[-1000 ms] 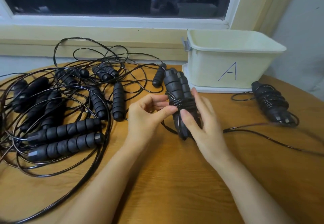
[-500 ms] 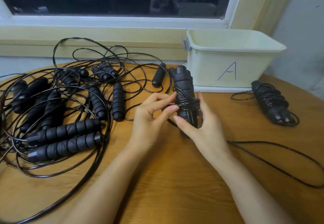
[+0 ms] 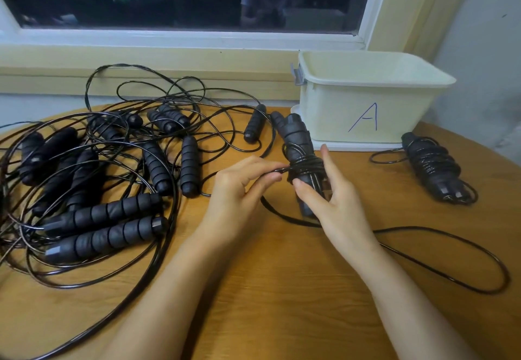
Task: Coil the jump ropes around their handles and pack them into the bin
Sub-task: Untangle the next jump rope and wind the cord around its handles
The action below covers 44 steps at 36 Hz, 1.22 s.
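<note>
Wooden worktop [image 3: 282, 289] under a window. On its left half lies a big tangle of uncoiled jump ropes [image 3: 93, 190], black foam handles and thin black cords crossing over one another. The pale bin [image 3: 324, 117] marked "A" stands at the back right; no rope shows inside it from this angle. 1 coiled bundle [image 3: 431, 170] lies on the worktop right of the bin, not yet packed.

The task's thing, a handle pair [image 3: 298, 139], is held upright-tilted just in front of the bin, with several turns of cord around its middle. The loose cord tail [image 3: 451, 246] runs off in a long loop across the right worktop.

The right grip [image 3: 335, 204] clamps the handle pair, thumb across the front, fingers behind, index finger straight up alongside. The left grip [image 3: 239, 190] pinches the cord right at the wraps.

Step judged: mid-coil, plenty of tail left. To do it well: the 2 handles should stay pressed together, each turn pulled snug beside the one before, and the tail fed in clear of the tangle. Slack turns will likely slip off. The cord end wants tucking under a turn before binning.
</note>
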### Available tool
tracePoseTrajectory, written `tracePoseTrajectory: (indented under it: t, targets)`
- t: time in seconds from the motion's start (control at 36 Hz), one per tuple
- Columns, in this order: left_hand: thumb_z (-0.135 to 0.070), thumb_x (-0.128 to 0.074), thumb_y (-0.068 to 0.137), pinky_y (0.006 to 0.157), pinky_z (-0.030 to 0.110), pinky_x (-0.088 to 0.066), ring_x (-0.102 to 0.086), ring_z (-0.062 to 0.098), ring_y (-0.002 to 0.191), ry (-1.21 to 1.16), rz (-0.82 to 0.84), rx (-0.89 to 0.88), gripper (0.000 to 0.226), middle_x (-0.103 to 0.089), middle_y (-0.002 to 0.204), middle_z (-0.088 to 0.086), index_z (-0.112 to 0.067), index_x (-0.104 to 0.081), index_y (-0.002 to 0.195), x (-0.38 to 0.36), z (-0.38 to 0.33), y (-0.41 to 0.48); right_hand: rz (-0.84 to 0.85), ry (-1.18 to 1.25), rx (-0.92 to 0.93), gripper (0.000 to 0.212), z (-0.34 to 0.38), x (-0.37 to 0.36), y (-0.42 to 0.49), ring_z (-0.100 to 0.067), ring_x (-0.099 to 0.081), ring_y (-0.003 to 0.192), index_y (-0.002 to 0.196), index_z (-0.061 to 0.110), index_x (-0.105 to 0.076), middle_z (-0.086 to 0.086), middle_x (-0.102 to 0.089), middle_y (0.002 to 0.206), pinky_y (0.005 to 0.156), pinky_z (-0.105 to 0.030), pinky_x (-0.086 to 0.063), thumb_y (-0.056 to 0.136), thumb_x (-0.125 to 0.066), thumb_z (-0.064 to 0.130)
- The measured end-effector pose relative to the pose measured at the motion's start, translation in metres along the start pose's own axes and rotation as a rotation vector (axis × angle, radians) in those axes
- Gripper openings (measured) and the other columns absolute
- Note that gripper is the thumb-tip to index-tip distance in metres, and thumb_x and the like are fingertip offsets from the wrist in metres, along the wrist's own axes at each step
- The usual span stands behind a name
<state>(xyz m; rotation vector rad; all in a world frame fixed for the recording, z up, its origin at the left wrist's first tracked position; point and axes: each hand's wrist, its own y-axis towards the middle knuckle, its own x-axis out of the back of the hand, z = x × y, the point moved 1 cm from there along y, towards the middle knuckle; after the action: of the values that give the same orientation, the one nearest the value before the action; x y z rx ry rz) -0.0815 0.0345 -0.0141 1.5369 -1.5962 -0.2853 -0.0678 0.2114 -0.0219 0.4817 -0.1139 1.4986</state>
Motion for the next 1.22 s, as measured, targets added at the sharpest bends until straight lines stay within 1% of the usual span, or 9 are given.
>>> tracePoseTrajectory:
  t: [0.11,0.22,0.36,0.5,0.67,0.83,0.97,1.11,1.22]
  targets:
    - [-0.020,-0.054,0.099,0.075,0.018,-0.048,-0.060,0.004,0.075,-0.212,0.030,0.164,0.025,-0.065,0.080,-0.010,-0.019,-0.066,0.120,-0.001,-0.009,0.000,-0.002,0.032,-0.009,0.079,0.002,0.002,0.001,0.027,-0.049,0.098,0.156,0.022,-0.019,0.035,-0.051,0.108,0.080,0.001,-0.037,0.093,-0.066,0.027]
    - [-0.034,-0.058,0.096,0.076,0.018,-0.048,-0.060,0.007,0.079,-0.179,-0.021,0.190,0.024,-0.066,0.079,-0.014,-0.026,-0.068,0.116,0.004,-0.006,0.002,0.044,0.068,-0.006,0.075,0.003,0.000,-0.002,0.032,-0.046,0.097,0.155,0.021,-0.023,0.029,-0.053,0.113,0.078,0.004,-0.036,0.093,-0.066,0.023]
    - [-0.020,-0.064,0.088,0.080,0.019,-0.052,-0.067,0.006,0.087,-0.234,-0.175,0.190,0.026,-0.072,0.087,-0.015,-0.018,-0.070,0.112,0.012,-0.006,0.004,0.082,0.124,-0.002,0.071,0.009,-0.004,-0.003,0.034,-0.042,0.104,0.154,0.024,-0.026,0.033,-0.049,0.119,0.085,0.005,-0.034,0.093,-0.063,0.026]
    - [-0.017,-0.066,0.088,0.080,0.024,-0.053,-0.064,0.009,0.088,-0.276,-0.155,0.275,0.024,-0.070,0.089,-0.004,-0.015,-0.071,0.112,0.012,-0.007,0.004,0.054,0.267,0.014,0.073,0.012,-0.001,-0.003,0.001,-0.045,0.134,0.153,0.026,-0.031,0.011,-0.054,0.143,0.112,-0.022,-0.037,0.090,-0.067,0.038]
    - [-0.008,-0.067,0.086,0.067,0.017,-0.051,-0.059,0.001,0.065,-0.541,-0.298,0.638,0.013,-0.069,0.070,-0.008,-0.016,-0.075,0.093,0.006,-0.001,0.003,0.136,0.358,0.018,0.071,0.017,-0.002,-0.006,0.003,-0.051,0.127,0.152,0.019,-0.036,0.014,-0.061,0.134,0.104,-0.019,-0.041,0.087,-0.062,0.033]
    - [-0.031,-0.065,0.076,0.062,0.016,-0.046,-0.056,-0.001,0.067,-0.650,-0.173,0.739,0.044,-0.068,0.088,-0.007,-0.013,-0.070,0.116,0.001,0.003,0.000,0.231,0.434,-0.014,0.063,0.021,-0.005,-0.008,-0.017,-0.048,0.136,0.151,0.021,-0.039,0.003,-0.057,0.142,0.115,-0.053,-0.034,0.092,-0.060,0.030]
    - [-0.036,-0.056,0.085,0.060,0.016,-0.041,-0.049,0.008,0.073,-0.659,-0.050,0.739,0.035,-0.063,0.088,0.005,-0.008,-0.072,0.100,-0.001,-0.002,0.001,0.217,0.511,-0.010,0.054,0.025,-0.003,-0.010,-0.010,-0.053,0.130,0.145,0.035,-0.043,0.007,-0.058,0.140,0.113,-0.041,-0.040,0.094,-0.061,0.030]
    - [-0.030,-0.059,0.088,0.060,0.018,-0.044,-0.059,0.001,0.071,-0.643,-0.107,0.734,0.029,-0.070,0.081,-0.005,-0.006,-0.070,0.097,-0.002,-0.002,0.000,0.179,0.332,0.119,0.050,0.024,-0.009,-0.011,0.004,-0.041,0.136,0.141,0.045,-0.035,0.011,-0.045,0.150,0.113,-0.017,-0.033,0.097,-0.050,0.029]
    - [-0.023,-0.063,0.090,0.058,0.018,-0.045,-0.061,0.001,0.069,-0.563,-0.164,0.714,0.013,-0.070,0.076,-0.008,-0.011,-0.069,0.091,-0.003,-0.003,-0.002,-0.022,0.049,0.318,0.051,0.017,-0.010,-0.010,-0.004,-0.045,0.133,0.145,0.035,-0.037,0.009,-0.050,0.141,0.107,-0.021,-0.041,0.103,-0.047,0.008]
